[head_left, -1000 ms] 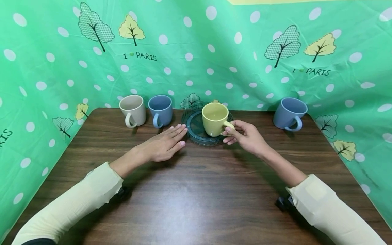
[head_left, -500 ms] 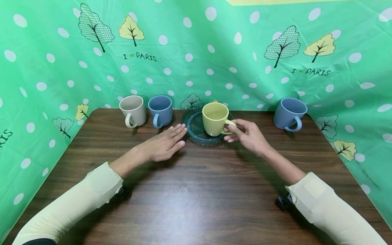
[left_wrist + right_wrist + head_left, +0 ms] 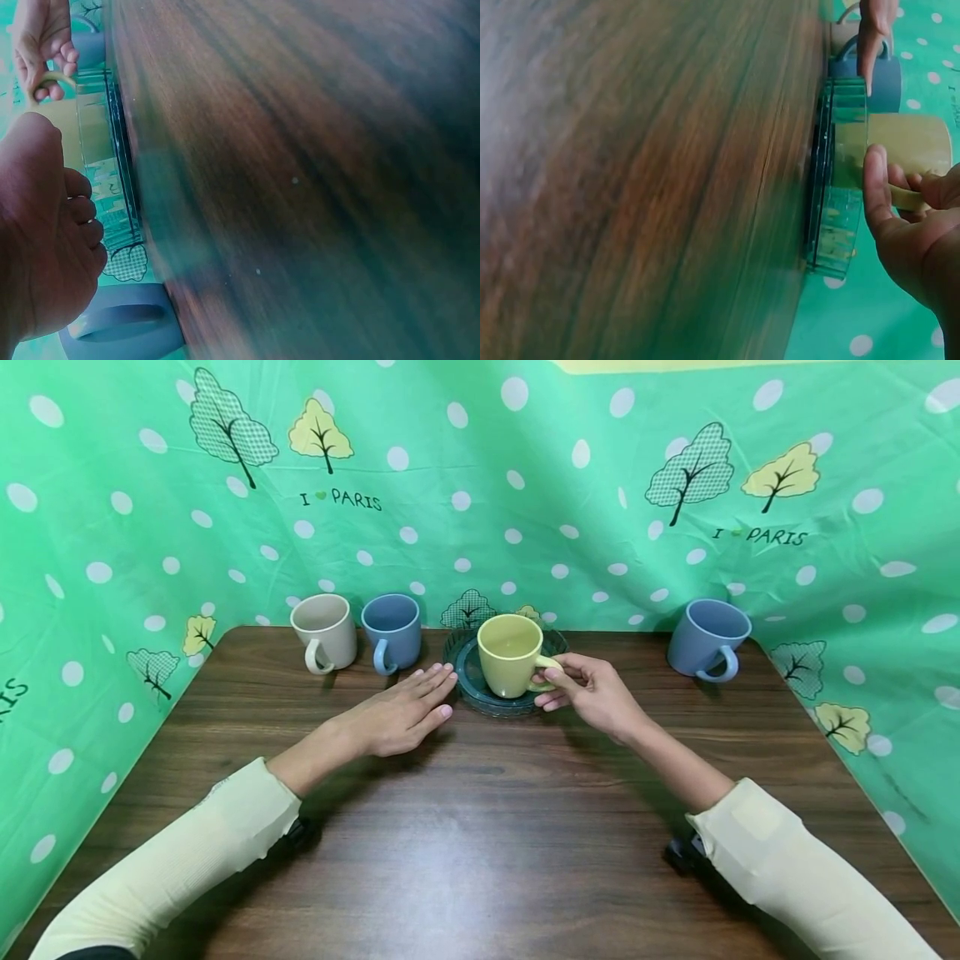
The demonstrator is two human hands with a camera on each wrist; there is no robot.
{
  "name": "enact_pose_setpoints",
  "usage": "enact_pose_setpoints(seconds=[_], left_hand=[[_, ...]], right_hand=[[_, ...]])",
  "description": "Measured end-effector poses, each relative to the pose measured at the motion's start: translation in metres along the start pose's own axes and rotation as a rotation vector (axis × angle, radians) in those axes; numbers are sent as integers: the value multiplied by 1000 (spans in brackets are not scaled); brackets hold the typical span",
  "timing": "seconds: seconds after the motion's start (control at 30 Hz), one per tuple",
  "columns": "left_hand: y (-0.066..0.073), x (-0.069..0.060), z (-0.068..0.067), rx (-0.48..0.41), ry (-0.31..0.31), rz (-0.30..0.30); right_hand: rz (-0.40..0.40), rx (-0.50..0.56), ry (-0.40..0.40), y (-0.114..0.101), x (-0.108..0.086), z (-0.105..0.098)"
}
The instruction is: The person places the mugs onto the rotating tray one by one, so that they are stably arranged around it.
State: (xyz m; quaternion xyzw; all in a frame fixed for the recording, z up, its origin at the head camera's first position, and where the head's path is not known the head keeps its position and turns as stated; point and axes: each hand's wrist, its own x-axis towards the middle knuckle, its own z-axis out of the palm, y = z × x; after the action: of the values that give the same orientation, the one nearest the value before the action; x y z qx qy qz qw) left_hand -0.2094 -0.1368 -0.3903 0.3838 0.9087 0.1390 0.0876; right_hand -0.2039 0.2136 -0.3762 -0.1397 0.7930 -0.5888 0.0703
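Note:
My right hand (image 3: 592,693) pinches the handle of a yellow mug (image 3: 510,660). The mug is upright inside a round, clear bluish tray (image 3: 468,681) with a low see-through wall. In the right wrist view, the mug's lower part (image 3: 849,154) shows through that wall; whether its base touches the floor of the tray I cannot tell. My left hand (image 3: 397,714) lies palm down with straight fingers, its fingertips close by the tray's left side. Behind those fingers stands a blue mug (image 3: 392,631), also visible in the left wrist view.
A white mug (image 3: 325,631) stands left of the near blue mug, by the table's back edge. Another blue mug (image 3: 708,639) is at the back right. The wooden table (image 3: 480,835) meets a green polka-dot cloth (image 3: 465,468) behind and at the sides.
My right hand has moved the yellow mug slightly left, toward the middle of the tray. The left hand and the other mugs have stayed in place.

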Motion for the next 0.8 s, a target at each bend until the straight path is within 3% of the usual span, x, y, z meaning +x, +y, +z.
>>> enact_pose_setpoints(seconds=[0.8], left_hand=[[0,1,1,4,1,0]], right_hand=[[-26,6,-76,6,-6,7]])
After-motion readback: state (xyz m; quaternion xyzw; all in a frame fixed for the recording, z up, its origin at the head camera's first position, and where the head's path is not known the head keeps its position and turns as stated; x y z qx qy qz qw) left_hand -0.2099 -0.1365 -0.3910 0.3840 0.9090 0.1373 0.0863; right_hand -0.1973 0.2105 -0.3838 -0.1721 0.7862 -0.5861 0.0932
